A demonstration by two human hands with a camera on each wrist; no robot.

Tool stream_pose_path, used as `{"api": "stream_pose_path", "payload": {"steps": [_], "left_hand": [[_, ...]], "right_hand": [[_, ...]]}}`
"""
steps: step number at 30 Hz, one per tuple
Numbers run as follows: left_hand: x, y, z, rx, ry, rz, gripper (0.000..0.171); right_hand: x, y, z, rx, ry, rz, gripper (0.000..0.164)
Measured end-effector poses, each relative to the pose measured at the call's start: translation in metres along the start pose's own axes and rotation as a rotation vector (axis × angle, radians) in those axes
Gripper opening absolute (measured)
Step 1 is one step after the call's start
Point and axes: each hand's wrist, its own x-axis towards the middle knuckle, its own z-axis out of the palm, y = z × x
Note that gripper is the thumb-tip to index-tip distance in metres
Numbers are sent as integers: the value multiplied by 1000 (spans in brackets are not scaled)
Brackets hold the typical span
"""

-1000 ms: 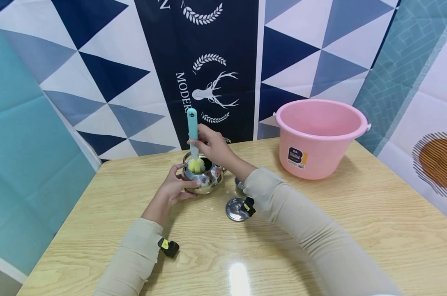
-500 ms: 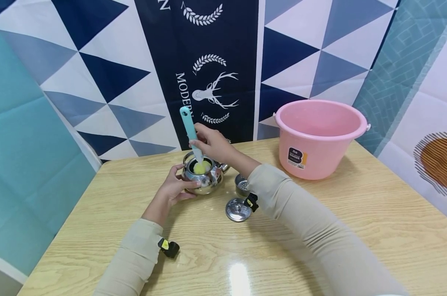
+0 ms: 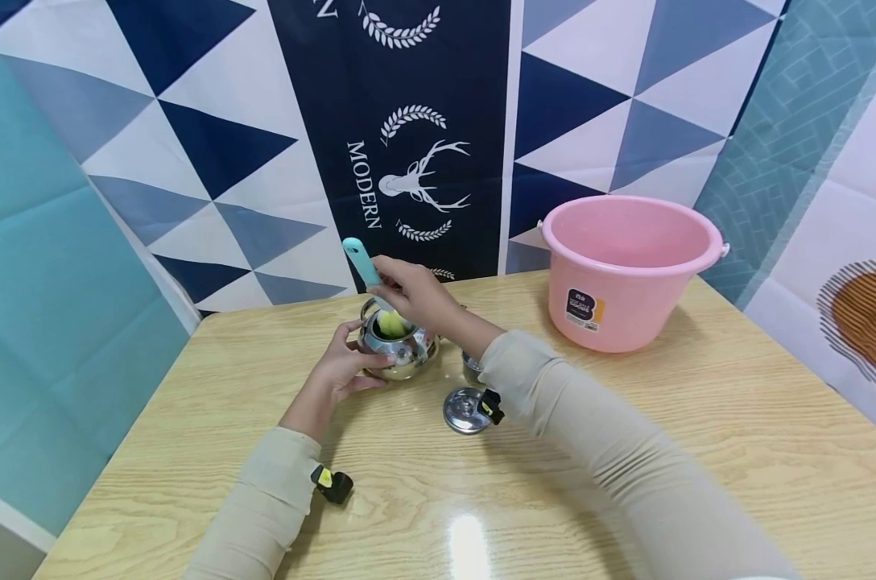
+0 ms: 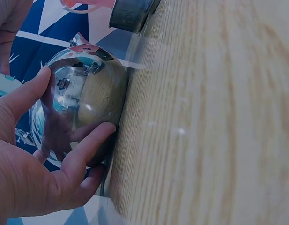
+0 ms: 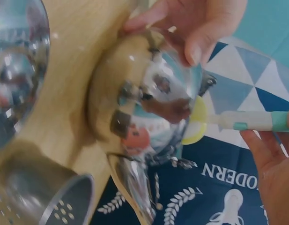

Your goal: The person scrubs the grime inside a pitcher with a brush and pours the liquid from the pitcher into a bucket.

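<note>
A shiny steel teapot (image 3: pixel 407 360) stands on the wooden table, its mouth uncovered. My left hand (image 3: pixel 339 367) holds its left side, thumb near the rim and fingers round the lower body, as the left wrist view shows. My right hand (image 3: pixel 418 296) grips the turquoise and white handle of a cleaning brush (image 3: pixel 361 259), which leans to the left. The brush's yellow and white head sits in the teapot's mouth, its lower part hidden. In the right wrist view the teapot's spout (image 5: pixel 135 185) points towards the bottom.
A round steel lid (image 3: pixel 463 410) lies on the table (image 3: pixel 409 475) near my right sleeve. Behind it is a perforated steel strainer (image 5: pixel 36 192), partly covered by the sleeve in the head view. A pink bucket (image 3: pixel 612 310) stands at the back right. Patterned cloth hangs behind the table.
The brush has gone from upright to leaning left, and its handle top is now lower. My right hand has come down slightly with it. The left hand and teapot stay nearly in place.
</note>
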Motion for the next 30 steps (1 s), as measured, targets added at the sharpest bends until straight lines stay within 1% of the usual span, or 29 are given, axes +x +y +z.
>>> {"api": "stream_pose_path", "payload": {"steps": [2, 4, 11, 13, 16, 19, 23, 30], "left_hand": [[0, 0, 0, -1, 3, -2, 93], [0, 0, 0, -3, 3, -2, 93], [0, -1, 0, -6, 12, -7, 93], [0, -2, -1, -3, 10, -4, 92], [0, -2, -1, 0, 9, -1, 92], [0, -3, -1, 1, 10, 0, 92], [0, -2, -1, -1, 11, -2, 92], [0, -1, 1, -1, 11, -1, 92]], "right_hand": [[-1, 1, 3, 33, 26, 3, 16], [-2, 2, 5, 70, 46, 30, 18], [-5, 2, 5, 268, 110, 214, 21], [-5, 1, 5, 313, 115, 239, 22], [-4, 0, 3, 346, 106, 249, 23], [-3, -1, -1, 329, 82, 231, 24], [-3, 0, -8, 255, 45, 203, 24], [-2, 2, -16, 136, 31, 164, 18]]}}
